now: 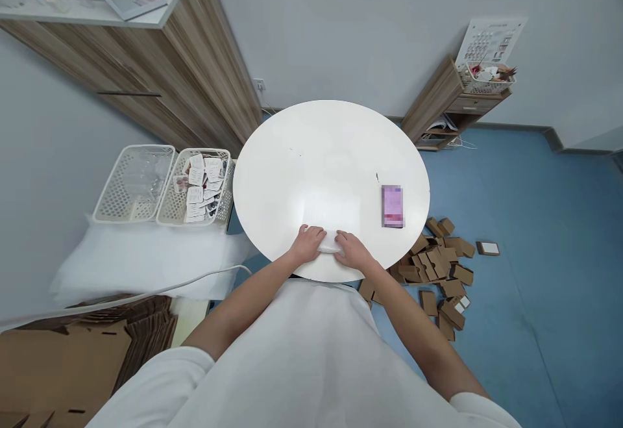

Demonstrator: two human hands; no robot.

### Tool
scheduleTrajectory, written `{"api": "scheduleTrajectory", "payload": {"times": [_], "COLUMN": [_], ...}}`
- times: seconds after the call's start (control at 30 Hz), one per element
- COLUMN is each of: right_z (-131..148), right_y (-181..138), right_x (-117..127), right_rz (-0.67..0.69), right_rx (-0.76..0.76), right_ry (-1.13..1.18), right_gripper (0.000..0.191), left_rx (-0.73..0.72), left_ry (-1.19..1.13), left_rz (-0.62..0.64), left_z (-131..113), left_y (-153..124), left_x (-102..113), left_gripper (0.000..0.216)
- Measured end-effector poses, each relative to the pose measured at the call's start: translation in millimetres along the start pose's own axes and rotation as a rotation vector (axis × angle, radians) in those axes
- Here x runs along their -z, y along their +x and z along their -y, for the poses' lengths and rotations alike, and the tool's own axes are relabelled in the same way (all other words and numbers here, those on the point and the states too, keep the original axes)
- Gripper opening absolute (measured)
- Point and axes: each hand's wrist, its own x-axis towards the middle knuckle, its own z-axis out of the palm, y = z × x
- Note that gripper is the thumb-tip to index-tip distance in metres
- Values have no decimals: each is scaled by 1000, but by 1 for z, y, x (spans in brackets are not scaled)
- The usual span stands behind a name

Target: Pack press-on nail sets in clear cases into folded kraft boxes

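Observation:
Both my hands rest at the near edge of a round white table (331,149). My left hand (306,245) and my right hand (353,251) have curled fingers closed on a small white flat item (329,242) between them; it is too pale against the tabletop to name. A pink phone-sized object (392,206) lies flat on the table to the right of my hands.
Two white mesh baskets stand left of the table, one (134,183) with clear bags, the other (200,186) with small cards. Several brown cardboard boxes (440,269) lie on the blue floor at right. Flat cardboard (73,343) is stacked lower left. A wooden shelf (452,100) stands behind.

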Motion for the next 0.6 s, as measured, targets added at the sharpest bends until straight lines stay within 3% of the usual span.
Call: {"api": "scheduleTrajectory", "payload": {"times": [0.23, 0.37, 0.5, 0.6], "right_z": [13, 8, 4, 2], "right_y": [-21, -12, 1, 8], "right_x": [4, 17, 31, 34], "right_rz": [-11, -50, 5, -6], "right_rx": [-53, -119, -120, -205], "right_ry": [149, 183, 193, 207], "right_gripper": [31, 26, 31, 35], "left_rx": [-29, 19, 21, 101], "left_ry": [-51, -87, -197, -279], "left_rz": [65, 85, 77, 47], "left_z": [-8, -4, 6, 13], "left_y": [-14, -4, 5, 9], "left_x": [3, 17, 27, 30], "left_gripper": [40, 28, 35, 34]}}
